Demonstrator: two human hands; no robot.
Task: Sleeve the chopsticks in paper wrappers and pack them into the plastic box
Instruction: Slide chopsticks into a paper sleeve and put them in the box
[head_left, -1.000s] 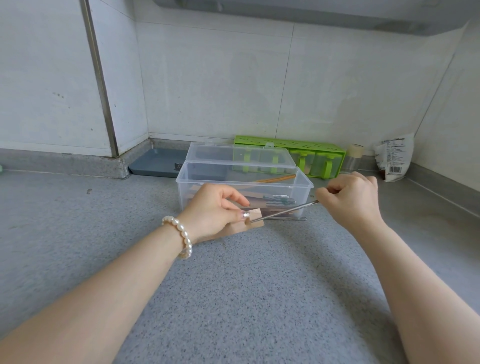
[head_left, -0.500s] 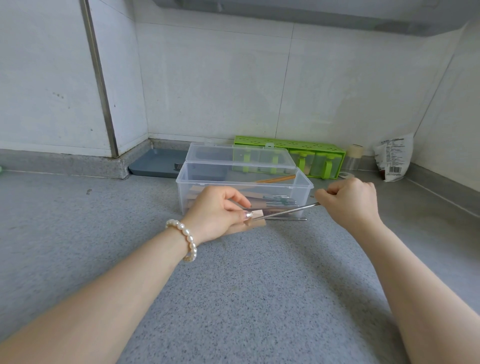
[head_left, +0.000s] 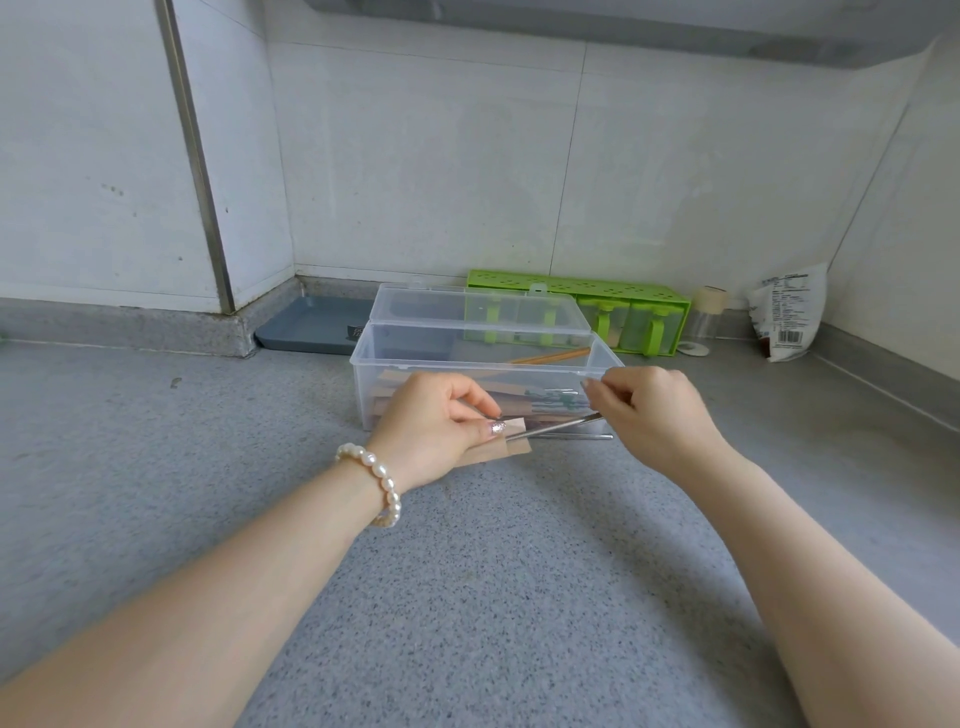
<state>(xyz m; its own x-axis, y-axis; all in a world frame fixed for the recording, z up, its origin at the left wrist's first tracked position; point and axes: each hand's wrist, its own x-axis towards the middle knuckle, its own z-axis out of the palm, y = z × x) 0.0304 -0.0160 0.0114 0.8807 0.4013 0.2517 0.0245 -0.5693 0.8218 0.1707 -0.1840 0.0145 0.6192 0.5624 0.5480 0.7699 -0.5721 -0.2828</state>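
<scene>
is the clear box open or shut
Open: the plastic box has its lid flipped back behind it, and wrappers show inside.

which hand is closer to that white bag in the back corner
Right. The right hand sits in front of the box, on the white bag's side; the left hand, holding the paper wrapper, is farther away.
</scene>
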